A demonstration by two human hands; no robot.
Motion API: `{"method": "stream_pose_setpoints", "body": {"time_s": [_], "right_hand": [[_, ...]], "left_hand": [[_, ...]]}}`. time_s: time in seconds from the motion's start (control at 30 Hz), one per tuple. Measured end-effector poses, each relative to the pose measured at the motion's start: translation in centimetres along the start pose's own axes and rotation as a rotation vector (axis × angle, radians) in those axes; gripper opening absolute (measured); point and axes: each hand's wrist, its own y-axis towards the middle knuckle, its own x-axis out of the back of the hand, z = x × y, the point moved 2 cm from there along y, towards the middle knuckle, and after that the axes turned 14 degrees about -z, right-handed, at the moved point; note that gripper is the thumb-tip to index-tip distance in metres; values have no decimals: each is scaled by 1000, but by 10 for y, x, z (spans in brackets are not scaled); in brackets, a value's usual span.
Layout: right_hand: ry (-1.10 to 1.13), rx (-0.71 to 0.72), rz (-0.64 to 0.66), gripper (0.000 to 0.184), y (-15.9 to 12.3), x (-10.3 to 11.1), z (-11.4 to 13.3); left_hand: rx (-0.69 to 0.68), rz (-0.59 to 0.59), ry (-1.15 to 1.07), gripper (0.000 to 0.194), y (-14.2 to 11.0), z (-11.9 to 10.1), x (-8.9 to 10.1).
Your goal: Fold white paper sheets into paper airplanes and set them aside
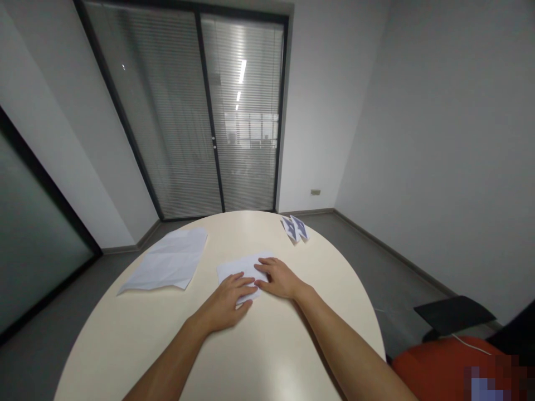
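A white sheet of paper (pixel 228 269) lies on the table in front of me, partly covered by both hands. My left hand (pixel 230 298) rests on its lower part with the fingers stretched out and the thumb apart. On the paper's right side lies my right hand (pixel 279 277), its fingers spread and pointing left. The fingertips of the two hands are close together near the middle of the sheet. Whether the paper is folded under them, I cannot tell.
A larger creased white sheet (pixel 173 259) lies on the left of the round cream table (pixel 251 351). Two small folded papers with blue-grey print (pixel 296 229) stand near the far right edge. A red chair (pixel 434 365) is at the lower right, beyond the table.
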Motion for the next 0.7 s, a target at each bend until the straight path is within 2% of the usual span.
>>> {"method": "stream_pose_setpoints", "body": {"time_s": [0.13, 0.3, 0.4, 0.57, 0.7], "right_hand": [[16, -52, 95, 54, 1, 2, -1], [-49, -163, 81, 49, 0, 0, -5], [-75, -240, 101, 58, -1, -4, -9], [-63, -258, 147, 77, -3, -8, -12], [-54, -256, 152, 77, -4, -7, -12]], "left_hand": [[-26, 11, 11, 41, 0, -3, 3], [11, 46, 26, 47, 0, -5, 4], [15, 48, 31, 48, 0, -5, 4], [9, 49, 24, 51, 0, -4, 3], [9, 49, 4, 58, -2, 0, 1]]}}
